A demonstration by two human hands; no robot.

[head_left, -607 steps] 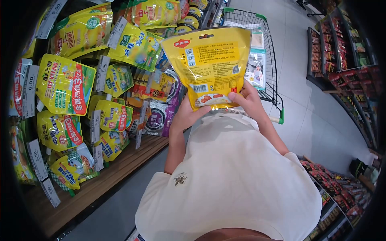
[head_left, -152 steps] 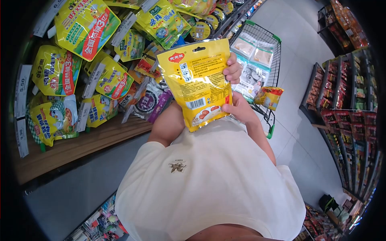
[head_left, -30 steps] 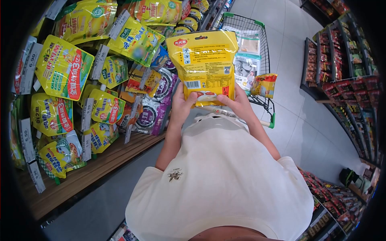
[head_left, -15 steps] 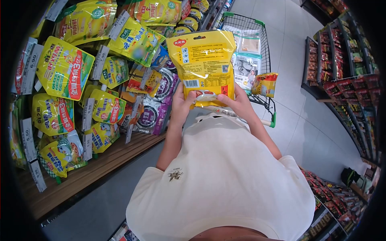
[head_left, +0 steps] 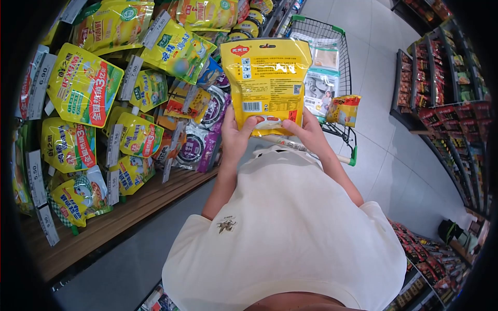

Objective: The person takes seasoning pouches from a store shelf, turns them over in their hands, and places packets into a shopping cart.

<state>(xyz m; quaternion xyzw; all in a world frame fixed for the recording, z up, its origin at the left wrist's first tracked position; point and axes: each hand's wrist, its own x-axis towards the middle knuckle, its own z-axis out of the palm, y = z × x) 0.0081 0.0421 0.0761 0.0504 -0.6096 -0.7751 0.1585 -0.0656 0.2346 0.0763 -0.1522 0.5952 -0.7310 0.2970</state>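
A yellow food pouch is held up in front of my chest, its printed back with a barcode facing me. My left hand grips the lower left corner, thumb across the front. On the lower right corner, my right hand holds it the same way. The fingers behind the pouch are hidden. Beyond it stands a shopping cart with a green-trimmed black wire basket, partly covered by the pouch. White printed packs lie in the cart, and a small yellow packet is at its near right corner.
On the left, a shelf bears several yellow seasoning pouches, purple packs and price tags. Racks of red packets line the right side. Grey floor tiles run between.
The pouch has shifted slightly to the right and its face has turned a little more squarely toward me. Both hands keep their hold on its lower corners.
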